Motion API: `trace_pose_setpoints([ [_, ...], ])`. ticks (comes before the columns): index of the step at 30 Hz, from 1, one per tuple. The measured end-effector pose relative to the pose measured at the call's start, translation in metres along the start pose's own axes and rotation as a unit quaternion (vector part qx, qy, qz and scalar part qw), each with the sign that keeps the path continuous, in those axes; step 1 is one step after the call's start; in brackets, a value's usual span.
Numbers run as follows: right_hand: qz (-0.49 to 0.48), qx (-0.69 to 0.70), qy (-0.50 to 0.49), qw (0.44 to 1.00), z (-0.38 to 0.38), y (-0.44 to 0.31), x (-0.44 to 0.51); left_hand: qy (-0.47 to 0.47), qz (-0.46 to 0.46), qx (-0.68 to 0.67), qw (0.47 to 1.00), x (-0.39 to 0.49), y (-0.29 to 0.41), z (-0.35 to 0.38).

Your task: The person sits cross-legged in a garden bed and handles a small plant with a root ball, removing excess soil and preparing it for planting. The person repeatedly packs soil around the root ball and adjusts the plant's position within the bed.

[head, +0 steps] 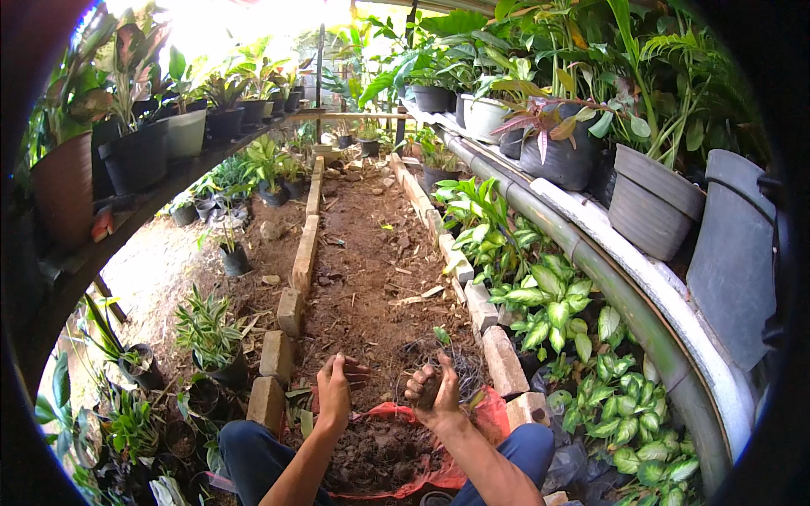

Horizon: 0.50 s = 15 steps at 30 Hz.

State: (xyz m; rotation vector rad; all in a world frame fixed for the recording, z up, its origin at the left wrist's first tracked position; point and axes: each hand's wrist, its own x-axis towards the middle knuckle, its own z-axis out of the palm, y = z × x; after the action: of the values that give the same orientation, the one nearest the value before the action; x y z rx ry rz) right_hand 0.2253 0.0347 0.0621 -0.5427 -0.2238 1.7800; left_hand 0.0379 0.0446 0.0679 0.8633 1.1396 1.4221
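Observation:
My left hand [337,387] is raised above the near edge of a red plastic sheet [495,414], its fingers extended and nothing visible in it. Opposite it, my right hand [443,393] has its fingers curled around a dark clump of soil [429,391], thumb pointing up. The hands are apart. Dark, crumbly soil [383,450] lies on the sheet between my knees. Just beyond my right hand is a tangle of thin roots or stems [467,367], with a small green leaf [442,335] at its far side.
A brown dirt bed [367,253] stretches ahead between rows of bricks [305,253]. Variegated plants [557,291] grow along the right, below a bamboo pole [607,284] and shelved pots [658,196]. Potted plants [218,335] stand at left, below another shelf [126,234].

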Motion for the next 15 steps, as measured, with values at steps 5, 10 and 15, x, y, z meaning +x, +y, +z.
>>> trace_pose_setpoints([
  [5, -0.013, -0.037, -0.001, 0.999, 0.006, 0.005, 0.008, 0.004, -0.014, 0.008, 1.000, 0.004, -0.004, -0.001],
  [10, 0.071, 0.070, -0.058, 0.993, 0.001, 0.000, 0.006, 0.004, -0.027, 0.012, 1.000, 0.007, -0.004, -0.001],
  [15, 0.080, 0.169, 0.029, 0.982, -0.006, -0.005, 0.015, 0.016, -0.034, 0.011, 0.999, 0.010, -0.008, -0.001],
])
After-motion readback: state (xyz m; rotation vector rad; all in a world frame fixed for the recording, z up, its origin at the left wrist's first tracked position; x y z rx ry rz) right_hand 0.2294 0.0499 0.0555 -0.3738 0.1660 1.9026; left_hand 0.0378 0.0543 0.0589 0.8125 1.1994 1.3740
